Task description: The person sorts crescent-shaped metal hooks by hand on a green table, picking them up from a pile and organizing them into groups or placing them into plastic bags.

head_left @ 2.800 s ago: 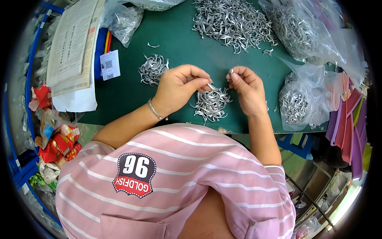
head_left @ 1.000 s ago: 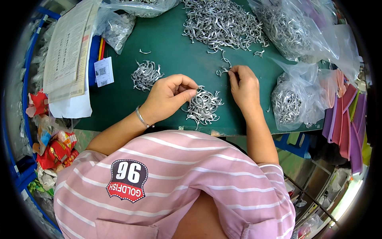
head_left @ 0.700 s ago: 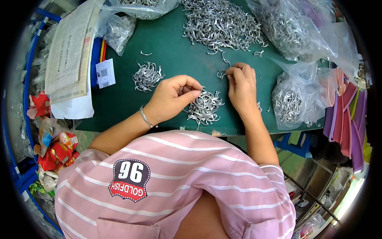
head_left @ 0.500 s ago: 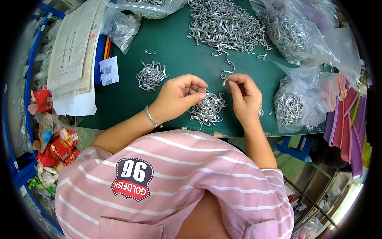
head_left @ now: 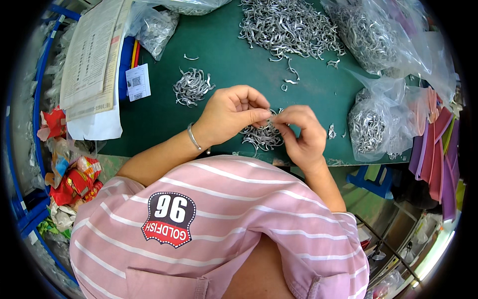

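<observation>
Close together, both hands over silvery pieces.

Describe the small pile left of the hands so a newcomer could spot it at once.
On the green table, look between the white tag and the left hand. There lies a small pile of curved silver pieces. It is much smaller than the far pile and, unlike the near pile, lies uncovered.

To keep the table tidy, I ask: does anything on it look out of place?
Slightly: a few metal pieces lie loose near the big pile, and one curved piece lies alone beyond the left pile, like strays.
</observation>
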Tool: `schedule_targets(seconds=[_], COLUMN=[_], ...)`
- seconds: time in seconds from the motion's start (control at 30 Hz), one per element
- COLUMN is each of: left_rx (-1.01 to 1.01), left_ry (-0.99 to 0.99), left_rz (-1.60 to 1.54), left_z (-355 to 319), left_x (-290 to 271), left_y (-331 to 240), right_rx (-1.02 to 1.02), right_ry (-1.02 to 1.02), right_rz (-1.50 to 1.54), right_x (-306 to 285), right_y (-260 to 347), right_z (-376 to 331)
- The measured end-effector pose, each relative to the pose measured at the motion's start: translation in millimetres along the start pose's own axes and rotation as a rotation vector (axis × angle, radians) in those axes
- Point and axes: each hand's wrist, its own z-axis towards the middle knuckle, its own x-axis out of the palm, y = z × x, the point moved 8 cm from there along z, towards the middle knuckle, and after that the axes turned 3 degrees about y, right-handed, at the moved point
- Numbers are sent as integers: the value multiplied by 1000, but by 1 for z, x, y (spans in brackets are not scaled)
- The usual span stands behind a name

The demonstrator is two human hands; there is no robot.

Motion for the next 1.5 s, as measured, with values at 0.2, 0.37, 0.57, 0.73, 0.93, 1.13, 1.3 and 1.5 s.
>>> schedule_targets(seconds=[0.2,0.37,0.57,0.73,0.93,1.13,1.3,1.5], left_rx=[30,14,38,45,62,8,48,52], left_ry=[-100,-133,-138,-142,-103,-153,-159,-108], left_rz=[62,72,77,67,65,77,24,-46], left_z=[-3,-2,-2,-1,1,-4,-8,-2], left_x=[-17,-15,-21,-21,-14,-18,-22,-20], left_y=[5,4,7,9,7,4,5,9], right_rx=[55,133,227,393,339,224,233,670], right_ry=[-16,102,54,-91,-286,-559,-918,-736], right_rz=[-256,-524,-384,-203,-285,-623,-1124,-1280], right_x=[-15,-2,-18,-51,-97,-159,-280,-329], right_y=[-24,-61,-61,-51,-43,-32,-35,-94], right_z=[13,21,15,-17,-32,-24,-52,-115])
